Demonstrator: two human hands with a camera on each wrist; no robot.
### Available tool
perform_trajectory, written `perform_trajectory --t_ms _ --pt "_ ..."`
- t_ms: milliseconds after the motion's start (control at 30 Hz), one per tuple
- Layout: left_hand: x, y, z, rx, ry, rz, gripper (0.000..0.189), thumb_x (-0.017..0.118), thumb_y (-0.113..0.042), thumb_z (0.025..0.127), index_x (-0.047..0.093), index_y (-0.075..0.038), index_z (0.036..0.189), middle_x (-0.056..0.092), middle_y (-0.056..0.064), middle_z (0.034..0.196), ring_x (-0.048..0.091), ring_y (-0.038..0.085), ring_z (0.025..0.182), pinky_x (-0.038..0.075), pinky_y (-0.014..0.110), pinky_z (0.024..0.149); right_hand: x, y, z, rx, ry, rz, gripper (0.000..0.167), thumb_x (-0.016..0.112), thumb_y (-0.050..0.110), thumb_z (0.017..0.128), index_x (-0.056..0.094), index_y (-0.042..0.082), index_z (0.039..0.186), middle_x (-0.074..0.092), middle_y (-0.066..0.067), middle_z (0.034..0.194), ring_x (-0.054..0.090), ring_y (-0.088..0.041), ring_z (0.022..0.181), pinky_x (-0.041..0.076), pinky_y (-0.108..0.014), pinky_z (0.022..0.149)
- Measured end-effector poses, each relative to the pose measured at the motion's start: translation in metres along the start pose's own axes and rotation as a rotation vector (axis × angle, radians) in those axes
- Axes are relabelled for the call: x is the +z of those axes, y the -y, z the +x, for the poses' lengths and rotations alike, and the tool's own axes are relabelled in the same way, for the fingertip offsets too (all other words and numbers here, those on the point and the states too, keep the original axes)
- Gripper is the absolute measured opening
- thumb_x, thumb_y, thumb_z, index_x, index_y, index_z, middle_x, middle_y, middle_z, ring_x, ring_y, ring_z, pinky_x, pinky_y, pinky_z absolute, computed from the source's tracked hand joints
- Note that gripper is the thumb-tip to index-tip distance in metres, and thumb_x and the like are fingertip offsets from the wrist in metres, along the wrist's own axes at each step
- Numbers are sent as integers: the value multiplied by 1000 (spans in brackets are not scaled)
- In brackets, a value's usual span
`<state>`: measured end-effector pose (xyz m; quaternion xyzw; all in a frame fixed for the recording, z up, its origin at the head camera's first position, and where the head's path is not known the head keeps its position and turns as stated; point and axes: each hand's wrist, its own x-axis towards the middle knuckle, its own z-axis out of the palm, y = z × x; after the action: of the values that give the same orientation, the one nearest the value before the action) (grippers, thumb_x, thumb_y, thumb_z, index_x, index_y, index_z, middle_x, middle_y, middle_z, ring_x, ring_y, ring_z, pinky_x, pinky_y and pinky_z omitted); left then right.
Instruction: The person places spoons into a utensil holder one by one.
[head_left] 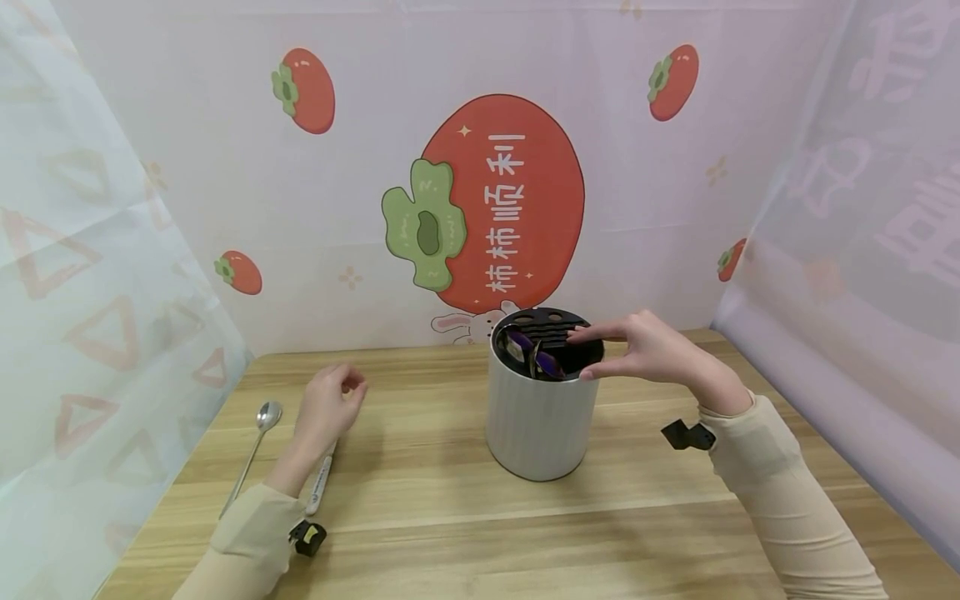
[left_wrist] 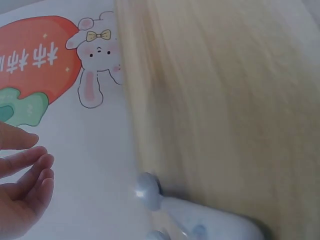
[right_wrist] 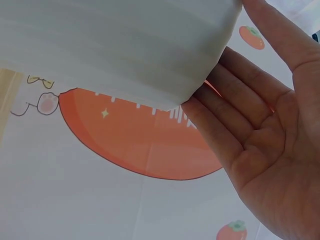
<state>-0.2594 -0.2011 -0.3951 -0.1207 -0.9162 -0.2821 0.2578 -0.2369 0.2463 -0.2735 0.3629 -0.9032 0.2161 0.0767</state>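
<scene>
A white ribbed cylindrical holder (head_left: 542, 433) with a black slotted top (head_left: 553, 329) stands upright on the table. Dark glasses with purple-tinted lenses (head_left: 550, 365) sit in its opening. My right hand (head_left: 651, 358) is at the holder's right rim, thumb near the front edge and fingers extended over the top; nothing is seen gripped in it. To the left, my left hand (head_left: 326, 408) hovers above the table, fingers loosely bent and holding nothing. Below it lies a white-handled utensil (head_left: 320, 483), its far end hidden by the hand. Left of that lies a long metal spoon (head_left: 268, 415).
The wooden table (head_left: 420, 517) meets a printed backdrop (head_left: 360, 192) at its back edge, close behind the holder. Fabric side walls (head_left: 97, 275) rise at left and right. Each wrist carries a small black camera mount (head_left: 307, 537).
</scene>
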Motion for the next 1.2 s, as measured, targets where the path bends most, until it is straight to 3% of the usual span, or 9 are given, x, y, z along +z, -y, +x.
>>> perform_trajectory --t_ms 300,567,933,1200 --pt "-2 16 -10 -56 53 21 7 62 -8 84 66 -4 88 65 10 85 58 26 82 48 40 74 0 1 -1 4 1 -1 52 76 44 76 67 17 120 68 -1 118 11 4 45 31 -21 49" --pt "-4 26 -15 -95 137 56 4 63 -10 84 65 -7 83 65 6 79 58 19 72 45 31 63 0 0 -1 12 5 5 51 75 44 77 67 18 120 68 -2 118 11 4 44 33 -22 50" --pt "-8 31 -18 -183 250 82 12 64 -14 87 65 -2 86 65 10 81 58 20 70 47 33 60 0 1 -1 11 5 -5 51 75 44 76 67 19 120 67 0 119 10 3 46 37 -23 57" --pt "-10 32 -23 -265 377 139 15 64 -15 86 62 0 83 63 10 75 54 19 63 44 29 53 0 2 -1 15 9 -5 52 75 44 77 67 18 120 67 -1 119 10 3 45 38 -23 57"
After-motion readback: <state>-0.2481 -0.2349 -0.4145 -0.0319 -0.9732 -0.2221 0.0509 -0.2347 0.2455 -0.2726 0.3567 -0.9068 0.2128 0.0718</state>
